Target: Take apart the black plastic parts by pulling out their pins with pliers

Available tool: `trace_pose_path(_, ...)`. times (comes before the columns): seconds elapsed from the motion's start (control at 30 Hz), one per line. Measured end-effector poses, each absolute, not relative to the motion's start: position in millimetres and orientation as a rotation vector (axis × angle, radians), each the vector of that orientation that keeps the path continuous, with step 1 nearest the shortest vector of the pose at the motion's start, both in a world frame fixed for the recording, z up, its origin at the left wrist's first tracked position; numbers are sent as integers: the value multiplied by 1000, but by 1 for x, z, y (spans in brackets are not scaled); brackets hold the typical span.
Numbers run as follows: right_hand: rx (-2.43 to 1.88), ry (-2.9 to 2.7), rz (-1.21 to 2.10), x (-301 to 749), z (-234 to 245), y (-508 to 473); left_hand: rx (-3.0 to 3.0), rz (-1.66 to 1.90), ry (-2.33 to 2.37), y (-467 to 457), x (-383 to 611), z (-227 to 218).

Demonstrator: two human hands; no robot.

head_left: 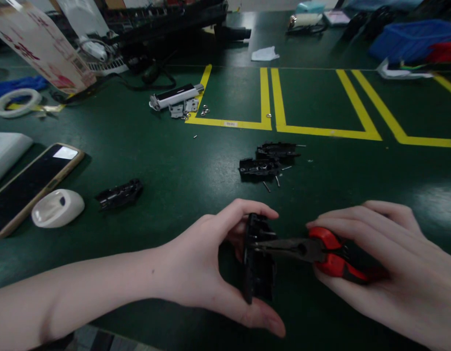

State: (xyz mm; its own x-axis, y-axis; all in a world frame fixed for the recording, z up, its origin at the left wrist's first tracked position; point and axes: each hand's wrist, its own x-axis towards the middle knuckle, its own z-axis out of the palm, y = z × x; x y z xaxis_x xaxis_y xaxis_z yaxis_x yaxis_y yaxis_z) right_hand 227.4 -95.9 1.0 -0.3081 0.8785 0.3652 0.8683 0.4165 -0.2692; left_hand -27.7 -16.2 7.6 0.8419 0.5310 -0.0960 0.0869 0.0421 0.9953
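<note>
My left hand point(214, 263) grips a black plastic housing part point(260, 273) between thumb and fingers, held on edge above the table. In my right hand point(389, 263) are needle-nose pliers point(309, 249) with red handles. Their tips reach into the inner side of the black part; whether they pinch a small pin there I cannot tell. Beyond my hands lie two similar black parts point(260, 167), with several thin metal pins point(277, 181) beside and on them. Another black part point(120, 194) rests to the left of them.
At the left are a phone point(31, 187), a cream oval shell point(58, 208) and a tape roll point(16, 102). Farther back lie a white-and-black device point(177, 96), metal brackets point(184, 108) and small rings. Yellow tape point(228, 124) marks boxes on the green table. A blue bin point(411, 41) stands back right.
</note>
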Motion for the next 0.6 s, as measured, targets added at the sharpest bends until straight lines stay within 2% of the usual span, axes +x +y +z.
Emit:
trace_pose_path(0.17, -1500, -2209, -5, 226, 1, -100, 1471, 390, 540, -23, -26, 11)
trace_pose_path(0.6, -1358, -2249, 245, 225, 6, -91, 1533, 423, 446, -25, -26, 3)
